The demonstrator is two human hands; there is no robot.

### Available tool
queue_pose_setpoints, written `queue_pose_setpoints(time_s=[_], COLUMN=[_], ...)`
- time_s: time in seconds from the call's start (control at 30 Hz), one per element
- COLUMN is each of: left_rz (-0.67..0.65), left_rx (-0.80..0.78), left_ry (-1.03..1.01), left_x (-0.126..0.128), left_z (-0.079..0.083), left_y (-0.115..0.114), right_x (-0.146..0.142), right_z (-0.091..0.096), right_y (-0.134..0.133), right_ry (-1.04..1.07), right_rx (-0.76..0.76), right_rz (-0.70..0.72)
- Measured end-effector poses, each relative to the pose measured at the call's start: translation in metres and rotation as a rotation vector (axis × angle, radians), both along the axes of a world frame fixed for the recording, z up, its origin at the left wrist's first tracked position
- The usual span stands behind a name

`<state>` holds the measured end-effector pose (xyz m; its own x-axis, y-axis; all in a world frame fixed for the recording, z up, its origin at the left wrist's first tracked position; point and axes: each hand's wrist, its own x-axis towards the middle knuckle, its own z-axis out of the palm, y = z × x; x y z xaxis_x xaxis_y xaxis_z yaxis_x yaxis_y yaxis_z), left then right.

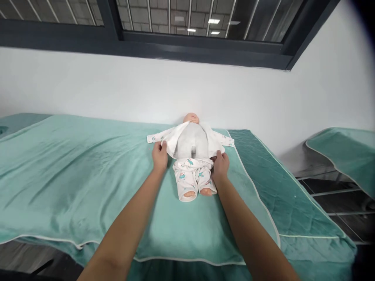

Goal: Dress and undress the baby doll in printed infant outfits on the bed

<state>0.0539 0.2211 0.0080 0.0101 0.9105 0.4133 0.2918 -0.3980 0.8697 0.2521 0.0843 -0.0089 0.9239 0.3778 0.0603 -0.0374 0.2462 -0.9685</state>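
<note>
A baby doll (191, 118) lies on its back on a teal towel (88, 171), head toward the wall. Its white printed jacket (172, 138) is spread open, baring a grey cloth torso (191, 142). Printed trousers (191, 175) cover the legs, and both feet poke out at the hems. My left hand (159, 156) pinches the lower edge of the jacket's left flap. My right hand (220, 166) grips the lower edge of the right flap, beside the doll's hip.
The towel covers a padded table with a darker teal quilted cover (281, 195) showing on the right. A white wall and a dark window frame (146, 43) are behind. Another teal-covered table (345, 156) stands at far right, across a gap.
</note>
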Motion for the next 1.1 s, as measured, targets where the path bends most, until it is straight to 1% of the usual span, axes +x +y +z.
queue_pose_setpoints(time_s=[0.07, 0.13, 0.23, 0.33, 0.43, 0.63, 0.77, 0.9, 0.97, 1.03, 1.1], left_rz=[0.127, 0.191, 0.216, 0.227, 0.246, 0.278, 0.318, 0.279, 0.217, 0.086, -0.080], left_rx=[-0.038, -0.043, -0.020, 0.006, 0.018, 0.015, 0.071, 0.202, 0.275, 0.332, 0.354], left_ry=[0.052, 0.134, 0.245, 0.349, 0.429, 0.523, 0.526, 0.539, 0.574, 0.641, 0.724], left_x=[-0.013, -0.026, -0.041, -0.046, -0.046, -0.039, -0.037, -0.035, -0.033, -0.030, -0.028], left_z=[0.000, 0.000, -0.001, -0.002, -0.003, -0.004, -0.003, -0.002, 0.000, 0.001, 0.002], left_y=[-0.006, -0.014, -0.027, -0.034, -0.035, -0.033, -0.037, -0.046, -0.050, -0.054, -0.055], right_x=[0.004, 0.005, 0.005, 0.005, 0.012, 0.038, 0.035, 0.025, 0.022, 0.020, 0.018], right_z=[0.001, 0.002, 0.002, 0.001, -0.001, -0.004, -0.005, -0.002, -0.001, -0.001, -0.002], right_y=[-0.006, -0.015, -0.028, -0.037, -0.045, -0.067, -0.074, -0.076, -0.077, -0.077, -0.075], right_ry=[0.074, 0.121, 0.151, 0.145, 0.103, -0.047, -0.179, -0.336, -0.402, -0.557, -0.832], right_rx=[0.066, 0.125, 0.180, 0.175, 0.091, -0.160, -0.274, -0.322, -0.332, -0.344, -0.359], right_rz=[0.050, 0.087, 0.095, 0.086, 0.085, 0.053, 0.048, 0.082, 0.080, 0.081, 0.126])
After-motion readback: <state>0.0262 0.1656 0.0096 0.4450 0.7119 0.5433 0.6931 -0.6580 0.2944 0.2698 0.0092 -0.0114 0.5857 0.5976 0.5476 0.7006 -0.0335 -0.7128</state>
